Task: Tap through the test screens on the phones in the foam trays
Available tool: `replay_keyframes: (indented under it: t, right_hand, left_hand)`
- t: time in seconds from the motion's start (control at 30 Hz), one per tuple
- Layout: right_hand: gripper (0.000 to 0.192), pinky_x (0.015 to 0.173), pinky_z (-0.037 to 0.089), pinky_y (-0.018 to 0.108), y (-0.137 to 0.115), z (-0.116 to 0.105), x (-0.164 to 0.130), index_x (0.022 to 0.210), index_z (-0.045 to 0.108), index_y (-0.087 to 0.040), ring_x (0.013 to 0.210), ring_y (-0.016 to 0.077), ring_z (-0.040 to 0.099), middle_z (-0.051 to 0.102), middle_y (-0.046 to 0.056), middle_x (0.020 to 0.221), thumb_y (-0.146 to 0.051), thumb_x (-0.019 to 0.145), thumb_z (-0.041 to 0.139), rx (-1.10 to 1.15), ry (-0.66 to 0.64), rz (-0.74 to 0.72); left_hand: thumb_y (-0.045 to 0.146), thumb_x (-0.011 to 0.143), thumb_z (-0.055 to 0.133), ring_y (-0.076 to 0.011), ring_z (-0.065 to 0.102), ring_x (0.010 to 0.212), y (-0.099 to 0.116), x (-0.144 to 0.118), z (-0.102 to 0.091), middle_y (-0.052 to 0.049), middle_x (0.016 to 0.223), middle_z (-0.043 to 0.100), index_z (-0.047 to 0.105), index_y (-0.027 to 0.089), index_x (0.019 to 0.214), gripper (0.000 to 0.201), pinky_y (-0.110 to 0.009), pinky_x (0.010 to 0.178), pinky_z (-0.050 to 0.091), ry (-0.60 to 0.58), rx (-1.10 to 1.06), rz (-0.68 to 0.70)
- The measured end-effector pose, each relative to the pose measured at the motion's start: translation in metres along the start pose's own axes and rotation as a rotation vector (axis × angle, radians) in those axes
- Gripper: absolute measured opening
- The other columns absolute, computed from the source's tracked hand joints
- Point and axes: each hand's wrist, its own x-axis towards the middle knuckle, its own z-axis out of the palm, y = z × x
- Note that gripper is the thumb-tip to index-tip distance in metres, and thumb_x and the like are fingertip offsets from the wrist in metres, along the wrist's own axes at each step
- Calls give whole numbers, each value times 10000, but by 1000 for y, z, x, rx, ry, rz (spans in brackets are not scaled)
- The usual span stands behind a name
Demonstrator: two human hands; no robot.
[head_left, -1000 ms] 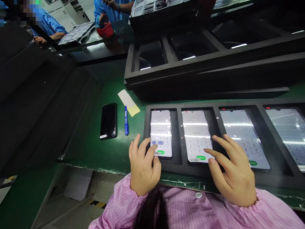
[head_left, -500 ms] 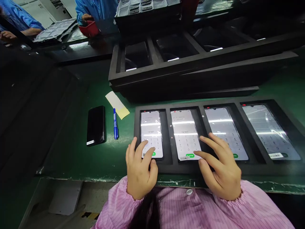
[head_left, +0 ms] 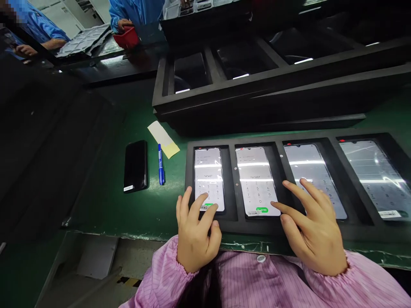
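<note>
**A:** Head view. Left hand (head_left: 196, 233) on the first phone (head_left: 208, 179), right hand (head_left: 313, 226) across the second phone (head_left: 257, 180) and third phone (head_left: 313, 179). All sit in slots of a black tray (head_left: 231, 222) at the near edge of the green bench (head_left: 105, 201). A fourth phone (head_left: 375, 177) lies further right, untouched.

**B:** Screens?

**A:** Lit, number pads showing, a code half typed on the first two. Best practice as I judge it: light taps with one fingertip per key, other digits lifted so nothing brushes a stray key, eyes checking the entry line.

**B:** Fingers?

**A:** Left: loosely spread, nothing gripped, index fingertip (head_left: 204, 196) touching the lower keypad of the first phone, thumb on the tray edge. Right: splayed wide, holding nothing, index fingertip (head_left: 272, 204) at the second phone's lower right corner, the others over the third.

**B:** Else?

**A:** Dark phone (head_left: 135, 166), blue pen (head_left: 160, 164) and paper slip (head_left: 163, 139) left of the tray; stacked trays (head_left: 257, 98) behind. Co-workers in blue sleeves (head_left: 48, 36) at a far table.
</note>
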Motion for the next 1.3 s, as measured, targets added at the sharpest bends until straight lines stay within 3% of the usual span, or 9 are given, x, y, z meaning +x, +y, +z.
replay_keyframes:
  t: [0.3,0.5,0.7,0.87,1.0,1.17,1.3]
  right_hand:
    - [232,957,371,612,7,2,-3,871,717,-134,1258,423,399,533,167,1267,-187,861,491,-48,-33,-42]
    - [249,953,347,637,-16,4,7,861,709,-123,1259,416,396,555,185,1230,-181,866,467,80,-67,-61]
    - [268,904,357,677,-28,9,13,945,699,-159,1270,431,368,528,161,1292,-229,881,449,56,-183,-60]
    - [237,943,348,658,-15,2,4,879,686,-121,1260,412,392,544,189,1234,-172,862,455,100,-28,-55]
    - [240,958,365,633,-3,-1,-4,836,680,-122,1248,404,416,553,182,1215,-152,871,444,51,50,36]
    - [230,953,369,628,9,2,-10,925,685,-141,1277,425,372,494,162,1312,-166,859,467,-32,-29,-24]
    - [238,995,329,625,5,2,-9,926,688,-135,1287,417,362,483,155,1324,-152,843,465,22,-31,-58]
  left_hand:
    - [180,802,486,-378,259,1342,1,2,2,-102,1221,562,639,198,1044,287,-637,1051,217,-87,44,-57]
    - [143,817,447,-382,259,1336,-13,-3,-8,-136,1193,543,643,167,1010,276,-638,1037,236,26,95,-108]
    - [152,825,455,-403,234,1343,-20,-9,-8,-133,1233,527,632,182,1052,290,-677,1014,230,-45,159,-143]
    - [159,816,453,-384,247,1350,-12,-6,-7,-132,1207,546,649,175,1008,275,-630,1045,227,0,127,-98]
    - [190,818,459,-367,271,1347,1,2,-3,-105,1197,573,657,195,1005,272,-609,1064,220,-31,78,-71]
    - [207,822,470,-380,242,1355,8,7,3,-90,1237,566,640,214,1061,294,-648,1053,191,-109,75,-74]
    - [172,826,457,-368,258,1347,2,3,-1,-102,1210,563,643,205,1025,274,-640,1052,202,-31,75,-99]
